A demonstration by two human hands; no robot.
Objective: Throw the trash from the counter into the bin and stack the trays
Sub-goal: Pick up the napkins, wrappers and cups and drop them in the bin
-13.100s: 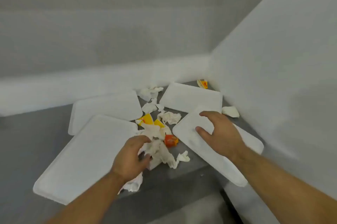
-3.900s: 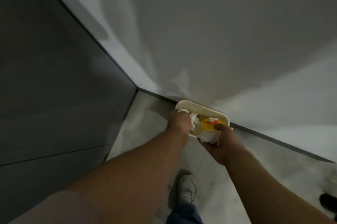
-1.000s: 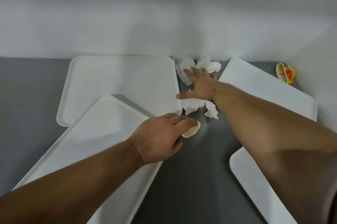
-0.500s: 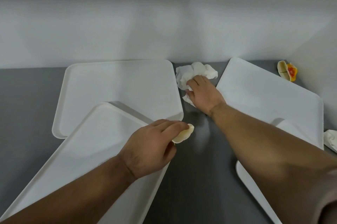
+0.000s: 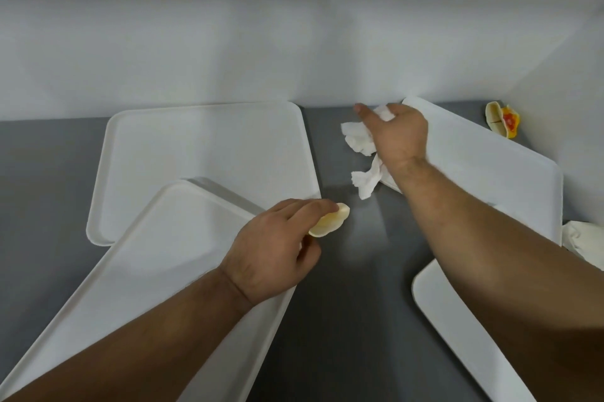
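White trays (image 5: 209, 153); grey counter (image 5: 353, 320)

Four white trays lie flat on the grey counter: back-left tray (image 5: 202, 153), front-left tray (image 5: 137, 271) overlapping its near corner, right tray (image 5: 490, 173), lower-right tray (image 5: 457, 329). Crumpled white napkins (image 5: 359, 143) sit upper centre; a yellow-red wrapper (image 5: 503, 120) lies upper right.

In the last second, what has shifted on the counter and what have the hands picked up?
The right hand has gathered the loose white napkins by the back wall into a bunch and lifted them, ends dangling. The left hand still pinches the small cream piece. Unchanged: the four trays, unstacked; the yellow-red wrapper in the corner; a crumpled napkin at the right edge.
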